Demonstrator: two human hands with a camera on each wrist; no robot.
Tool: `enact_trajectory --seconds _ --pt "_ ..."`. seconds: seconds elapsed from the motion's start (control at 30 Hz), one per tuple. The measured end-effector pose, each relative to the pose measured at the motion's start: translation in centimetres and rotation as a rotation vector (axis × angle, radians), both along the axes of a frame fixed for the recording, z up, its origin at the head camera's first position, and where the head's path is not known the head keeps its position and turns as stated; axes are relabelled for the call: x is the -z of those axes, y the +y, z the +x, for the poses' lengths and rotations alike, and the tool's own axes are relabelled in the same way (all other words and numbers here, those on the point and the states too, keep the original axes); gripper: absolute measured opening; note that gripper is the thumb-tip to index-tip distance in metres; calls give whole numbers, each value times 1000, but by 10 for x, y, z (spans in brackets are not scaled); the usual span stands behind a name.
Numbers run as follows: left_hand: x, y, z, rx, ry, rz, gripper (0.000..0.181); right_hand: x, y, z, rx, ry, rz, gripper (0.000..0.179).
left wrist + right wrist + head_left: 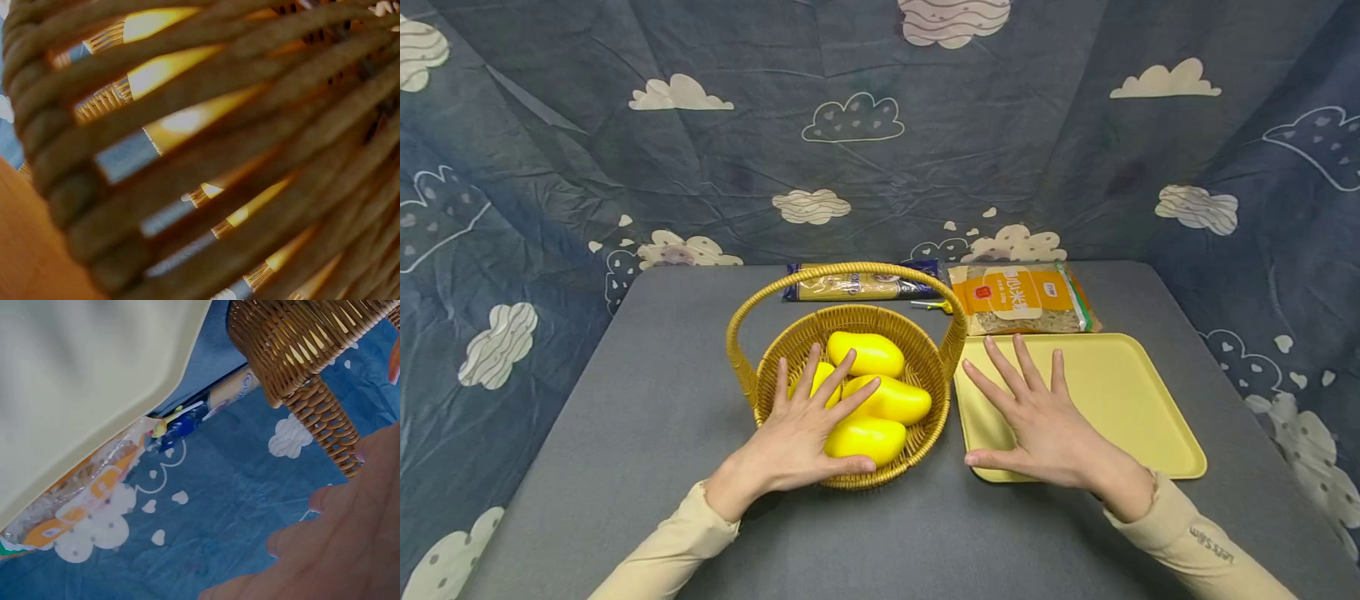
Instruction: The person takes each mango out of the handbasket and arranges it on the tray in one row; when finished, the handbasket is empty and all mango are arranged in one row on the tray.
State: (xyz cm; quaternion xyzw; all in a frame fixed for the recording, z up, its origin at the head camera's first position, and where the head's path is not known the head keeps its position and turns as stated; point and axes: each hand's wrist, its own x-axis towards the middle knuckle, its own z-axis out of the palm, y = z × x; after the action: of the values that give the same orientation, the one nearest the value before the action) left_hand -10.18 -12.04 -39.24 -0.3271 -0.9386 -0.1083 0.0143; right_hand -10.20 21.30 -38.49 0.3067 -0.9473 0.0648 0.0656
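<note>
A woven wicker basket (850, 310) with a tall arched handle (850, 268) stands on the grey table, holding several yellow mangoes (868, 354). My left hand (805, 433) is spread over its near left part, fingers apart, hiding some of the fruit; whether it touches the basket I cannot tell. Blurred basket strands (300, 137) fill the left wrist view, with yellow fruit behind them. To the right lies a pale yellow tray (1127, 400). Over the tray's left side my right hand (1045, 425) spreads its fingers and grips nothing; it also shows in the right wrist view (337, 544).
Behind the basket lies a blue-ended pack of what looks like noodles (850, 289). An orange and clear food bag (1015, 292) lies behind the tray. Between them is a small yellow item with a white stick (934, 306). A cloud-patterned curtain (760, 167) surrounds the table.
</note>
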Motion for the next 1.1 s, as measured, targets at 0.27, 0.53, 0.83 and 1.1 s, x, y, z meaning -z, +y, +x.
enact_trajectory --seconds 0.27,0.53,0.83,1.1 --pt "2 0 -1 0 15 11 86 0 -4 1 3 -6 27 102" --pt "0 -1 -1 -5 -1 19 87 1 -6 3 14 -6 35 101" --pt "-3 0 -1 -3 69 5 88 0 -6 4 24 -11 56 101" --pt "-3 -7 6 48 248 320 76 -5 -11 4 -44 64 -46 90"
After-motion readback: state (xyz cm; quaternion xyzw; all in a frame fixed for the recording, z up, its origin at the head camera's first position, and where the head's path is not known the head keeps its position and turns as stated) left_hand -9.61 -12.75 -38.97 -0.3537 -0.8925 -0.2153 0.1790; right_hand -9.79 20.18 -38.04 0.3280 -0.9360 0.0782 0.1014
